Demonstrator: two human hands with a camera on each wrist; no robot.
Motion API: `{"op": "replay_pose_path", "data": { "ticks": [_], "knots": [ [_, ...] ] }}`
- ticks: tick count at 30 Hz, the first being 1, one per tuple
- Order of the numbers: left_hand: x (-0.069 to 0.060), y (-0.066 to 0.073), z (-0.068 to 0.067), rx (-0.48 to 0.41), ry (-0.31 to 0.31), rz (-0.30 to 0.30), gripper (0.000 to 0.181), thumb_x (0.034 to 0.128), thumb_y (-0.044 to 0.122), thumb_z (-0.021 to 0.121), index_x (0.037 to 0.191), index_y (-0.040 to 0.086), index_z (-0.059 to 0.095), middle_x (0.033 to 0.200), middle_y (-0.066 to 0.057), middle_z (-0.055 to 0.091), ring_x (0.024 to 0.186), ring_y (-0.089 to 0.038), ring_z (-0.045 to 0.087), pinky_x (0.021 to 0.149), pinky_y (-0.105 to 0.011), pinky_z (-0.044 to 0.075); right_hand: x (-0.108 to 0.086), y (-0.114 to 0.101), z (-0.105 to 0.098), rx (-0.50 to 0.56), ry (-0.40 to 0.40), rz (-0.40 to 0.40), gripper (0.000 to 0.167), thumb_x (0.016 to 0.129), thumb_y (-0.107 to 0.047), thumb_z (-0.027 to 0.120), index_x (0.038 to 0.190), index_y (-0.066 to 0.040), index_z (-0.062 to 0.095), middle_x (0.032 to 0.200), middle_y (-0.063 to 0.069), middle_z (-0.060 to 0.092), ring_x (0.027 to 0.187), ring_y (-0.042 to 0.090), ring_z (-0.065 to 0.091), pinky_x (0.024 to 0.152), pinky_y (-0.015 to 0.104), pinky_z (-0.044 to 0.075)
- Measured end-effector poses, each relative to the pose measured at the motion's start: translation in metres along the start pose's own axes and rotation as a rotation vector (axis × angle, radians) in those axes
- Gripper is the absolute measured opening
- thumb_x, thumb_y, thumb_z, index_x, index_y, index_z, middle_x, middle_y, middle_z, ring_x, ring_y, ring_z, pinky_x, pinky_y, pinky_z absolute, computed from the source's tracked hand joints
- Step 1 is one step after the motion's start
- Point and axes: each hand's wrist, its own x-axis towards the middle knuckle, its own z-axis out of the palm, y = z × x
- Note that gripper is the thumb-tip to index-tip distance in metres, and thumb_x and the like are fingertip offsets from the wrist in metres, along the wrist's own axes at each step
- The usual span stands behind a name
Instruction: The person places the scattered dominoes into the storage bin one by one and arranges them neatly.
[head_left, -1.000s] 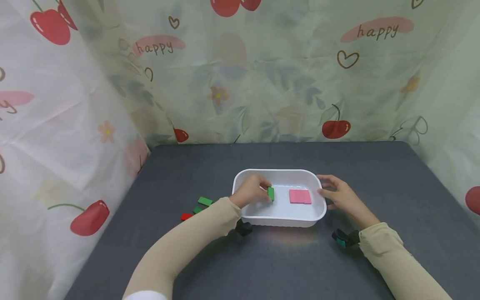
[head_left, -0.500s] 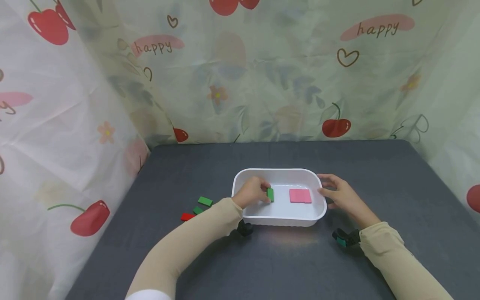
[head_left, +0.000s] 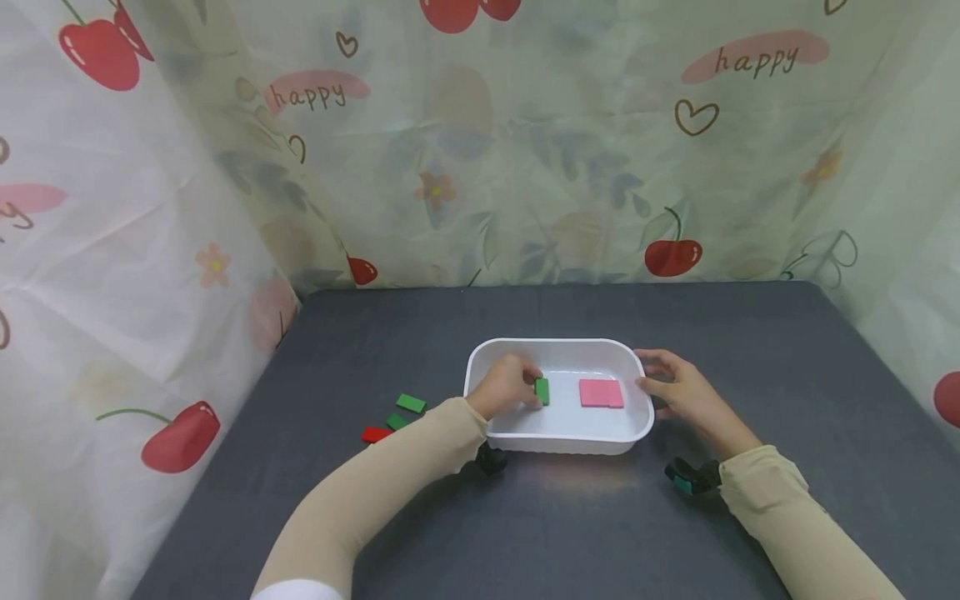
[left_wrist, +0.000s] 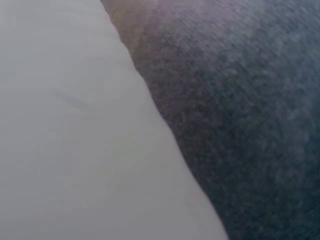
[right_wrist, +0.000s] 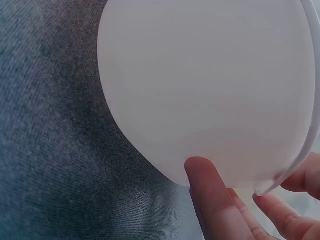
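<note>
My left hand (head_left: 506,385) reaches inside the white tray (head_left: 558,444) and pinches a green rectangular block (head_left: 542,392) between thumb and fingers. Whether the block touches the tray floor, I cannot tell. Pink rectangular blocks (head_left: 600,393) lie flat, side by side, in the tray's right half. At the tray's right end, my right hand (head_left: 686,392) holds the rim. In the right wrist view one finger (right_wrist: 207,190) lies against the tray's outer wall, with other fingertips at the rim. Only a pale surface and dark cloth show in the left wrist view.
Left of the tray, two green blocks (head_left: 410,403) and a red block (head_left: 375,435) lie on the dark tabletop (head_left: 585,533), partly behind my left forearm (head_left: 390,492). A patterned curtain (head_left: 465,167) hangs behind and beside the table.
My left hand and the green block have moved very slightly lower inside the tray. The right hand, the tray and the pink blocks look the same.
</note>
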Motion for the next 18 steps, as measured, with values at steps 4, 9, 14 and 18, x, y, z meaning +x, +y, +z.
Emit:
{"op": "replay_pose_path", "data": {
  "ticks": [4, 9, 14, 18],
  "knots": [
    [-0.0002, 0.0004, 0.0011, 0.018, 0.001, -0.004, 0.041, 0.0639, -0.006, 0.082, 0.103, -0.003, 0.071, 0.087, -0.009, 0.068, 0.077, -0.012, 0.054, 0.068, -0.02, 0.046, 0.0008, 0.0015, -0.0001, 0.0, 0.001, -0.006, 0.06, 0.096, -0.02, 0.057, 0.149, -0.009, 0.032, 0.144, 0.029, 0.039, 0.124, 0.046, 0.047, 0.075, 0.045, 0.058],
    [-0.0021, 0.0023, 0.0013, 0.038, 0.001, -0.015, 0.041, 0.0655, -0.005, 0.082, 0.105, -0.003, 0.071, 0.09, -0.009, 0.069, 0.079, -0.012, 0.054, 0.07, -0.021, 0.047, 0.0021, 0.0032, 0.0005, 0.006, 0.001, -0.011, 0.06, 0.096, -0.02, 0.057, 0.149, -0.009, 0.031, 0.144, 0.029, 0.039, 0.125, 0.047, 0.047, 0.075, 0.045, 0.058],
    [-0.0037, 0.0035, 0.0012, 0.051, 0.003, -0.016, 0.042, 0.0664, -0.005, 0.081, 0.107, -0.003, 0.071, 0.092, -0.009, 0.069, 0.081, -0.013, 0.055, 0.073, -0.022, 0.048, 0.002, 0.0029, 0.0005, 0.006, 0.002, -0.009, 0.06, 0.096, -0.02, 0.057, 0.149, -0.009, 0.032, 0.143, 0.029, 0.04, 0.125, 0.047, 0.047, 0.075, 0.045, 0.058],
    [-0.004, 0.0033, 0.0011, 0.053, 0.001, -0.01, 0.043, 0.066, -0.005, 0.082, 0.107, -0.003, 0.07, 0.092, -0.009, 0.068, 0.081, -0.012, 0.054, 0.074, -0.023, 0.048, 0.0014, 0.002, 0.0009, 0.008, -0.001, -0.011, 0.06, 0.096, -0.02, 0.057, 0.149, -0.008, 0.031, 0.143, 0.029, 0.041, 0.124, 0.046, 0.048, 0.075, 0.046, 0.057]
  ]
}}
